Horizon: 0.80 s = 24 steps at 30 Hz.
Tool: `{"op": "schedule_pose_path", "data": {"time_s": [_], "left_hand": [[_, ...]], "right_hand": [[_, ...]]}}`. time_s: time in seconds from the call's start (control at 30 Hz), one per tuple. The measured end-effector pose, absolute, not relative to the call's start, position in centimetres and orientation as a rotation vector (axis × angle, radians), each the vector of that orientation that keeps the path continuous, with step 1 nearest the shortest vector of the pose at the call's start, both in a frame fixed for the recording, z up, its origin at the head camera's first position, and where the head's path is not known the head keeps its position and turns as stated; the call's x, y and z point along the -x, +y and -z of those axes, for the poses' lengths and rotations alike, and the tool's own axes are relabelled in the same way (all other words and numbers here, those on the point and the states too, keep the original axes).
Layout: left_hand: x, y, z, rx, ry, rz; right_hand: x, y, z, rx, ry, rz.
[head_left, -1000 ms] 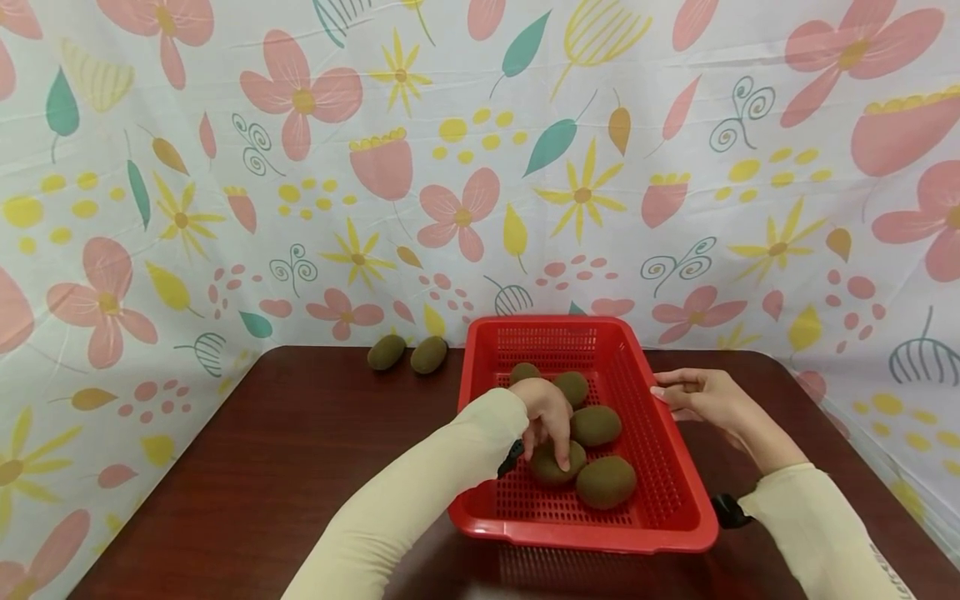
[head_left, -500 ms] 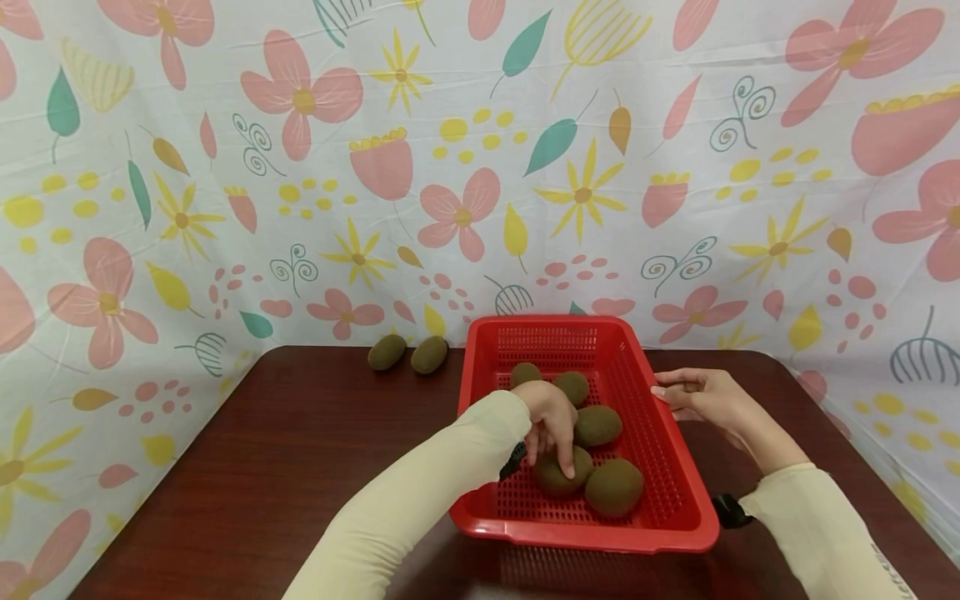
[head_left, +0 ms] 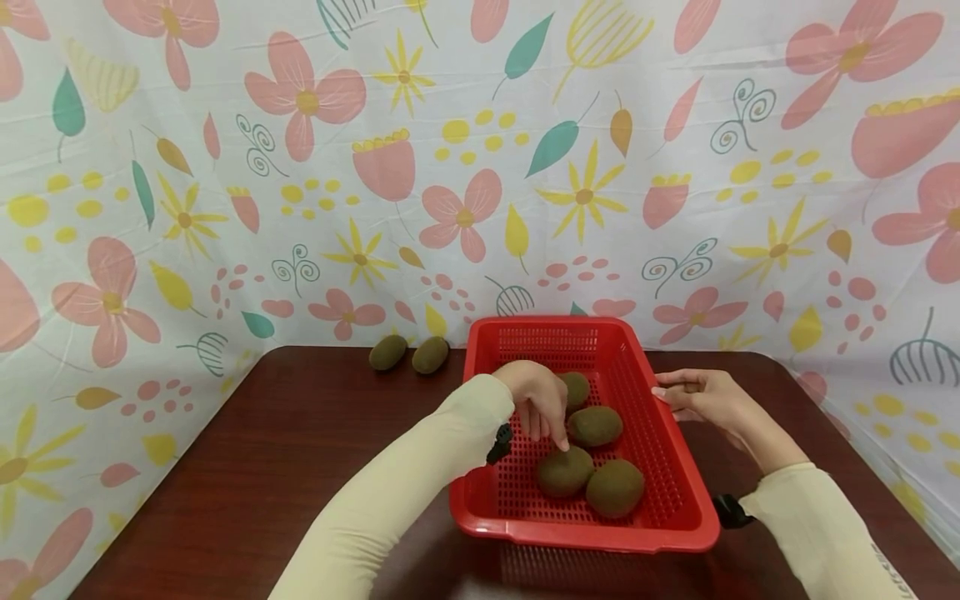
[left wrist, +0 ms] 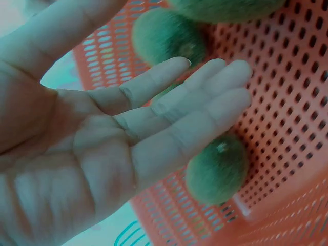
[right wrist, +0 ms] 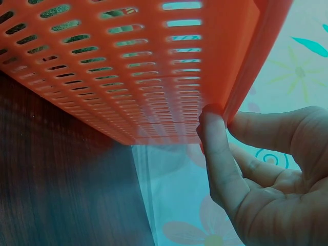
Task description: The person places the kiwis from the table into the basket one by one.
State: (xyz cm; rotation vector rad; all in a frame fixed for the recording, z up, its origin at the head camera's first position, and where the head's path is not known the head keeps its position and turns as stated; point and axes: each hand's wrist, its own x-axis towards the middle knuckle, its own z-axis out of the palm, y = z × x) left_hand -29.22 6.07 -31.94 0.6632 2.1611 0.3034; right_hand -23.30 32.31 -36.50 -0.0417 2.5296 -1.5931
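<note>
A red plastic basket [head_left: 581, 533] with slotted walls holds several brown fuzzy kiwis. My left hand [head_left: 538, 397] reaches into it palm down, with its index fingertip at the top of the front-left kiwi [head_left: 565, 472]. Beside that one lies the front-right kiwi [head_left: 615, 487], and farther back are a middle kiwi [head_left: 596, 426] and a back kiwi [head_left: 574, 389]. In the left wrist view, the left hand's fingers [left wrist: 189, 136] stretch loosely over the kiwis, gripping none. My right hand [head_left: 712, 408] pinches the basket's right rim between thumb and fingers, as the right wrist view shows.
Two more kiwis, a left one [head_left: 387, 352] and a right one [head_left: 431, 355], lie at the back edge of the dark wooden table [head_left: 300, 450], left of the basket. A flower-printed cloth [head_left: 465, 108] hangs close behind the table and along its sides.
The two front kiwis have shifted slightly toward the front right of the basket. My left hand has since lifted and drawn back, now covering the far-left kiwi. The right hand stays on the rim.
</note>
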Motion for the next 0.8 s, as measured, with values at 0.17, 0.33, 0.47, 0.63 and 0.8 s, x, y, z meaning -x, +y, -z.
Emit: {"op": "schedule_pose_path", "data": {"time_s": [0.17,0.33,0.47,0.63,0.8], "left_hand": [[29.9,4.3,29.9,-0.720,2.145,-0.481],[30.6,2.3,27.6,-0.698,2.165,-0.741],[31.3,0.3,26.5,-0.698,2.207,-0.959],[32.3,-2.3,26.2,-0.611,2.278,-1.236],[33.4,-5.3,26.8,-0.497,2.333,-1.475]], "right_hand": [[23.3,32.3,36.5,0.036,2.517,1.600],[23.3,32.3,36.4,0.039,2.517,1.613],[23.3,32.3,36.4,0.039,2.514,1.618],[23.4,32.4,36.6,0.038,2.506,1.630],[23.3,32.4,36.7,0.036,2.500,1.643]]}}
